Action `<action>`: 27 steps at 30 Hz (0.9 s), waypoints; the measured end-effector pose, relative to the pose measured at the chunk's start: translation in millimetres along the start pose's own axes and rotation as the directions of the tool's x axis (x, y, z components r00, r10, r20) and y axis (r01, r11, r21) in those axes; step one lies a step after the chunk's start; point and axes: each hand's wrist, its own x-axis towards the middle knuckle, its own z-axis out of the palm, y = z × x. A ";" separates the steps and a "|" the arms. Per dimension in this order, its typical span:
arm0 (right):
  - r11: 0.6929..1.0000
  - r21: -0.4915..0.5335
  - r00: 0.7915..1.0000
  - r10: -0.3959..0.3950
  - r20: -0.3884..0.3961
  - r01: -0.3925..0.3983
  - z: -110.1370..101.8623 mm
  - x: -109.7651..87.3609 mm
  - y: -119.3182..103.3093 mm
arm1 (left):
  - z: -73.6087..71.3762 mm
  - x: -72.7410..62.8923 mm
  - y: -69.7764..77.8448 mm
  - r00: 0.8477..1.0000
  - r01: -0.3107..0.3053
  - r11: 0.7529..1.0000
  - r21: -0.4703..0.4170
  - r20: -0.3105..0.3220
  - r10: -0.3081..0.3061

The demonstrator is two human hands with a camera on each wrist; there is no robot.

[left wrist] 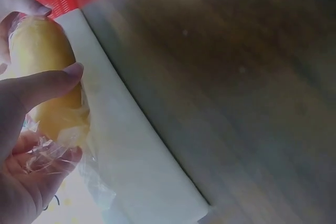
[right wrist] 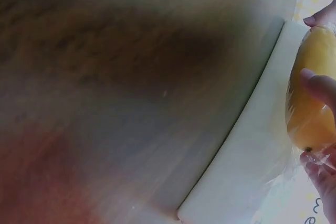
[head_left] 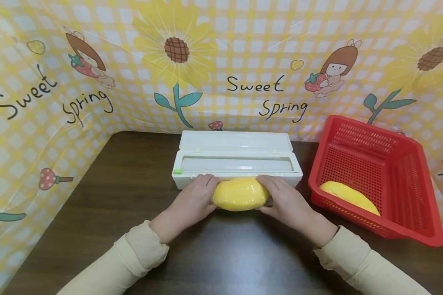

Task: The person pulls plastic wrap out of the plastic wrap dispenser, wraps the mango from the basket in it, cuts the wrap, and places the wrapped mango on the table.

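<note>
A yellow mango (head_left: pixel 240 194) is held level between both hands, just in front of the white cling film dispenser (head_left: pixel 184 180). My left hand (head_left: pixel 193 196) grips its left end and my right hand (head_left: pixel 289 205) its right end. Clear cling film (left wrist: pixel 79 135) wraps the fruit; it bunches in creases by the left fingers. In the right wrist view, a thumb (right wrist: pixel 315 81) lies on the film-covered side, and a dark stem spot shows at the lower end. The dispenser's lid (head_left: pixel 236 141) stands raised behind a white film roll (head_left: pixel 214 164).
To the right stands a red plastic basket (head_left: pixel 402 229) with another yellow mango (head_left: pixel 350 196) inside. A bright green slider (head_left: pixel 178 171) sits at the dispenser's left end. Behind the dark wooden table (head_left: pixel 133 172) hangs a yellow checked cloth (head_left: pixel 206 102).
</note>
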 end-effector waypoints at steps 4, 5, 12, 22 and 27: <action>1.000 0.004 1.000 -0.013 0.010 0.013 -2.0 0.7 1.1 | -2.4 1.1 0.9 1.000 0.003 1.000 -0.012 0.024 -0.002; 1.000 0.001 1.000 -0.012 0.015 0.012 -2.5 1.0 1.2 | -3.0 1.4 1.3 0.999 0.004 1.000 -0.013 0.032 -0.003; 0.999 -0.032 0.999 -0.017 0.043 0.018 -3.5 1.8 0.1 | -1.0 2.7 1.7 0.997 0.015 1.000 -0.008 0.075 -0.014; 0.999 -0.024 0.999 -0.023 0.040 0.024 -0.4 1.0 1.0 | 0.1 4.3 0.8 0.991 0.046 0.999 -0.014 0.128 -0.044; 1.000 -0.013 0.999 -0.023 0.045 0.024 1.8 1.3 2.4 | -1.0 5.7 0.7 0.989 0.057 0.998 -0.027 0.141 -0.053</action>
